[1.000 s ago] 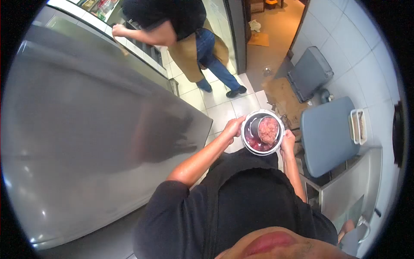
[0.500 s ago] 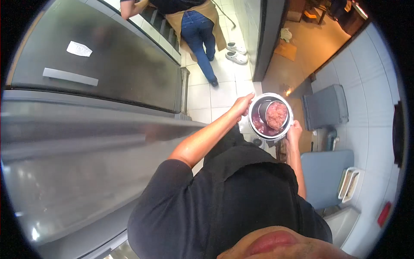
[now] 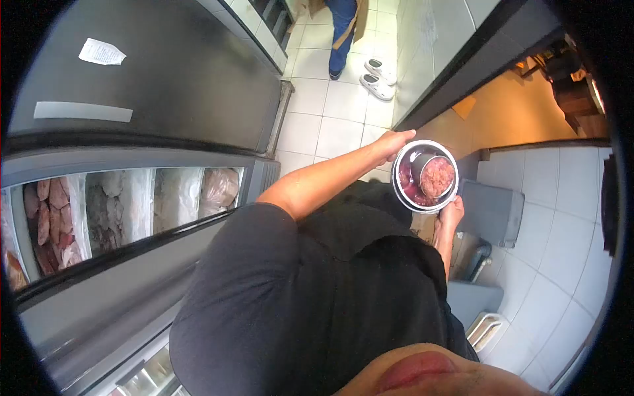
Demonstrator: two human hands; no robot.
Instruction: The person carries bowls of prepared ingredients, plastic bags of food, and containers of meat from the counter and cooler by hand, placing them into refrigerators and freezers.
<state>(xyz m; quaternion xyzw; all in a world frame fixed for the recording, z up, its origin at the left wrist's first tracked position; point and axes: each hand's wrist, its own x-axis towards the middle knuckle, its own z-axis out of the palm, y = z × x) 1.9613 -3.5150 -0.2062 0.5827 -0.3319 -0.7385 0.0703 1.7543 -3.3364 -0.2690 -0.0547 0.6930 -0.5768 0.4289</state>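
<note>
Between my two hands is a round metal pot (image 3: 404,153), with a smaller metal cup (image 3: 419,170) leaning inside it. Pink, minced-looking meat (image 3: 437,177) fills the cup, and reddish liquid with small pieces lies around it in the pot. My left hand (image 3: 394,145) grips the upper left of the rim, its thumb along the edge. Gripping the lower right side is my right hand (image 3: 451,214); the pot partly hides its fingers.
On my left a freezer (image 3: 224,165) stands open, showing white-walled compartments with frozen meat (image 3: 56,218). Ahead, a person in jeans (image 3: 341,33) stands on the tiled floor (image 3: 304,105) near white clogs (image 3: 378,82). A grey bin (image 3: 492,211) is by the right wall, beside a doorway.
My view has shifted, and the freezer's inside now shows at left. The pot has moved slightly right in view, still in both hands. The person ahead is farther up the frame.
</note>
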